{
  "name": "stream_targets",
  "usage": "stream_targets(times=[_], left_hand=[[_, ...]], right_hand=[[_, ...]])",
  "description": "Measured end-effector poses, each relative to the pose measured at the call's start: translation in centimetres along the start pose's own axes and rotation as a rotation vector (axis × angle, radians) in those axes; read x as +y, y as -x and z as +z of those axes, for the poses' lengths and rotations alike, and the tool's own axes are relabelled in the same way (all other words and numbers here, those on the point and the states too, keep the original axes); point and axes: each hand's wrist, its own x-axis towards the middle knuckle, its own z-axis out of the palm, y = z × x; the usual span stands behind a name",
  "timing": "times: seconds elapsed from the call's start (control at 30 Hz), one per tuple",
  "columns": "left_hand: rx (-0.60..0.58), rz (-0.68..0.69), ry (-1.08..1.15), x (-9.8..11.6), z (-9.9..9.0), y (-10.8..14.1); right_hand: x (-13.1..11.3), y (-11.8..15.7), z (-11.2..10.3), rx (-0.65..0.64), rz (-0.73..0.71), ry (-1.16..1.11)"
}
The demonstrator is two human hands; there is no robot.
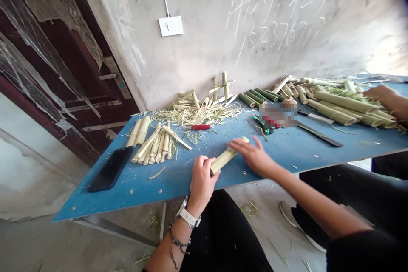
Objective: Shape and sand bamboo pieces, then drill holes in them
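On the near edge of the blue table lies a pale green bamboo tube [221, 162], tilted away to the right. My left hand [203, 180] is closed around its near end, thumb and fingers on either side. Across the far end rests my right hand [255, 156], its fingers stretched out and thumb raised. Whether something thin lies beneath those fingers I cannot tell. Beyond the tube is a red-handled tool [200, 127] among shavings. To the left sits a bundle of split bamboo pieces [157, 146].
A black phone [110, 169] lies at the table's left end. Bamboo shavings [204, 114] are heaped against the wall. A long dark blade [321, 134] lies to the right, near several green bamboo lengths [258, 96]. Another person's hand [384, 95] is by the bamboo pile [347, 102].
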Motion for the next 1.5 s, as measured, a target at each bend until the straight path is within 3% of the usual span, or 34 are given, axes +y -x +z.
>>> stream_targets(times=[0.07, 0.1, 0.2, 0.23, 0.37, 0.4, 0.5, 0.53, 0.67, 0.8, 0.83, 0.97, 1.0, 1.1, 1.13, 1.27, 1.3, 1.4, 1.43, 1.5], left_hand=[[-0.010, -0.003, -0.008, 0.0, -0.1, 0.0], [-0.014, -0.004, -0.015, 0.1, -0.1, 0.1], [-0.028, -0.008, -0.044, 0.1, -0.1, 0.1], [-0.035, -0.014, -0.052, 0.1, -0.2, 0.2], [-0.068, -0.040, -0.067, 0.1, -0.3, 0.2], [-0.062, -0.045, -0.071, 0.2, -0.3, 0.2], [-0.028, -0.058, -0.103, 0.5, -0.6, 0.3], [-0.023, -0.059, -0.122, 0.6, -0.6, 0.4], [0.001, -0.040, -0.203, 0.9, -0.9, 0.4], [0.034, -0.010, -0.252, 0.7, -1.0, 0.1], [0.032, -0.009, -0.259, 0.7, -0.9, 0.1], [0.016, -0.022, -0.275, 0.6, -0.9, -0.1], [0.016, -0.027, -0.280, 0.6, -0.9, -0.1], [0.013, -0.043, -0.316, 0.7, -0.9, -0.2], [0.010, -0.051, -0.334, 0.8, -0.9, -0.3], [-0.028, -0.069, -0.409, 0.8, -1.0, -0.5], [-0.042, -0.068, -0.428, 0.8, -1.1, -0.5], [-0.077, -0.056, -0.478, 0.7, -1.2, -0.7], [-0.086, -0.053, -0.486, 0.6, -1.2, -0.7], [-0.098, -0.053, -0.489, 0.5, -1.2, -0.8]], right_hand=[[0.0, 0.1, 0.2, -0.048, -0.137, -0.043], [0.1, 0.1, 0.2, -0.050, -0.130, -0.041], [0.3, -0.1, 0.3, 0.022, 0.118, 0.034], [0.1, -0.2, 0.2, 0.029, 0.137, 0.045], [-1.0, -0.6, 0.0, -0.075, -0.240, -0.055], [-1.0, -0.8, 0.0, -0.093, -0.245, -0.060], [-0.3, -1.3, 0.3, -0.017, 0.029, 0.004], [-0.2, -1.4, 0.5, -0.004, 0.053, 0.013], [-0.5, -1.3, 1.1, -0.021, -0.223, -0.028], [-0.1, -1.2, 0.5, 0.020, 0.028, 0.051], [-0.1, -1.2, 0.3, 0.012, 0.027, 0.048], [-0.5, -1.5, 0.0, -0.098, -0.275, -0.050], [-0.3, -1.6, 0.1, -0.087, -0.238, -0.041], [0.3, -2.3, 0.5, -0.017, 0.066, 0.032], [0.3, -2.4, 0.7, -0.010, 0.072, 0.026], [-0.2, -2.8, 0.6, -0.075, -0.225, -0.067], [0.0, -2.9, 0.5, -0.092, -0.224, -0.060], [0.8, -3.2, 0.4, -0.059, 0.004, 0.029], [0.9, -3.3, 0.5, -0.053, 0.007, 0.034], [0.6, -3.3, 0.6, -0.076, -0.143, -0.011]])
